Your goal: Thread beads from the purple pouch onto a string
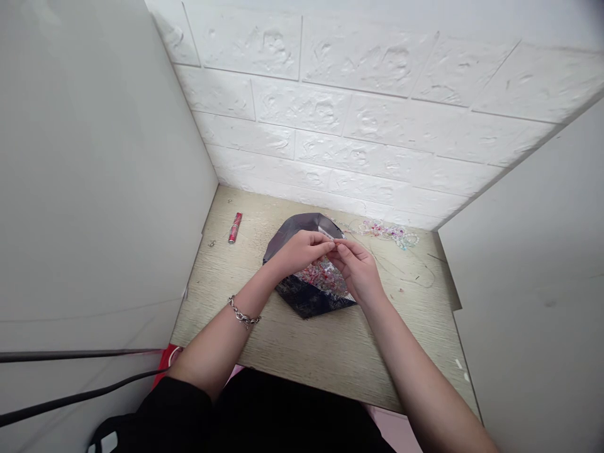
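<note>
A dark box (306, 299) holding small pink and clear beads (317, 275) sits on the wooden table (330, 352). Both hands hover over it, fingertips meeting. My left hand (299, 250) pinches something tiny, too small to name. My right hand (355, 264) is closed in a pinch against it, likely on a thin thread. A chain bracelet (243, 316) circles my left wrist.
A strand of threaded beads (384, 231) lies at the back right, with thin thread (415, 277) looping across the table. A small red tube (234, 227) lies at the back left. Grey panels wall both sides; a white brick wall stands behind.
</note>
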Demonstrator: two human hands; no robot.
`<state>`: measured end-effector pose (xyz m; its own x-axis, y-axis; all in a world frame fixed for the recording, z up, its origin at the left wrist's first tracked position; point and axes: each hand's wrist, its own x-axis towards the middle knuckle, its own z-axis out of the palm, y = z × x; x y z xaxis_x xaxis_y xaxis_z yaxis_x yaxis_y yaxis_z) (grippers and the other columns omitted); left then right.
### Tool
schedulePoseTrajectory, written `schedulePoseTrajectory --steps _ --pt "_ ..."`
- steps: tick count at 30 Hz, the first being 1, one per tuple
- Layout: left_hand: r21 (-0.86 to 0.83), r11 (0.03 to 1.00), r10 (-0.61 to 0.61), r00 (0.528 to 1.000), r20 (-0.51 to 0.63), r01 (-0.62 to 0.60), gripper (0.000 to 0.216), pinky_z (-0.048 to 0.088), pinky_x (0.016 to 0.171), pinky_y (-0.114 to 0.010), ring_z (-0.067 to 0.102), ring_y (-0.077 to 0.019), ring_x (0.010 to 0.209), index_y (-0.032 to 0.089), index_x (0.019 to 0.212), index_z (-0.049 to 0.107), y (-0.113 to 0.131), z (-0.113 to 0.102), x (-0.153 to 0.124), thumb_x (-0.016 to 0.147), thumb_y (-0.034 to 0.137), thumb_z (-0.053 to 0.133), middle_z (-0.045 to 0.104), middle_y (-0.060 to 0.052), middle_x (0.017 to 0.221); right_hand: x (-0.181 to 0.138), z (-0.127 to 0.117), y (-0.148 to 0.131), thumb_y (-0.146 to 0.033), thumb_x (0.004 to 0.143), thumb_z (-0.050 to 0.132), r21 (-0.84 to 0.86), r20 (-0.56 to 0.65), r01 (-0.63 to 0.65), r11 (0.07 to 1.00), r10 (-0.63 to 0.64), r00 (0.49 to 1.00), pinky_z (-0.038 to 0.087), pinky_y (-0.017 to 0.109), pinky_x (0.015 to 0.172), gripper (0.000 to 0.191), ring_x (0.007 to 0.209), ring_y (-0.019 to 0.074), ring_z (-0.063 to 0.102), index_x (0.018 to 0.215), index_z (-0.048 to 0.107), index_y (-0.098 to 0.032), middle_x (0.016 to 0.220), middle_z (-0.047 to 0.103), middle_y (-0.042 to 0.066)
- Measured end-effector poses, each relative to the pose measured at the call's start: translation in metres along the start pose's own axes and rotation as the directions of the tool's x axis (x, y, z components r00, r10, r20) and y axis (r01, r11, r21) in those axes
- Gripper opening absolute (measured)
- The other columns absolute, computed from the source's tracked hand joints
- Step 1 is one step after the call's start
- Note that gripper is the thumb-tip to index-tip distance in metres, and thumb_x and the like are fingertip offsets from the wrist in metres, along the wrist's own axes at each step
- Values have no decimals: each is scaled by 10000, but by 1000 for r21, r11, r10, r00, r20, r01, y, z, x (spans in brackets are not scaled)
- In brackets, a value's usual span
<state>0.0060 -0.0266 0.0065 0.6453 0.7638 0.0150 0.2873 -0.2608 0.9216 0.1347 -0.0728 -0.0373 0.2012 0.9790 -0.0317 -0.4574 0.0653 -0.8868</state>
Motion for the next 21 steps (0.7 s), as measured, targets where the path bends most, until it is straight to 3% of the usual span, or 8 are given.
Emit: schedulePoseTrajectory --steps 21 --pt "-20 999 -28 1000 14 28 269 286 432 -188 376 -49 459 125 661 561 0 1 0 716 359 441 450 25 518 0 -2 1 -310 610 637 -96 25 63 993 -60 998 458 337 790 177 707 126 592 755 620 -209 740 640 -14"
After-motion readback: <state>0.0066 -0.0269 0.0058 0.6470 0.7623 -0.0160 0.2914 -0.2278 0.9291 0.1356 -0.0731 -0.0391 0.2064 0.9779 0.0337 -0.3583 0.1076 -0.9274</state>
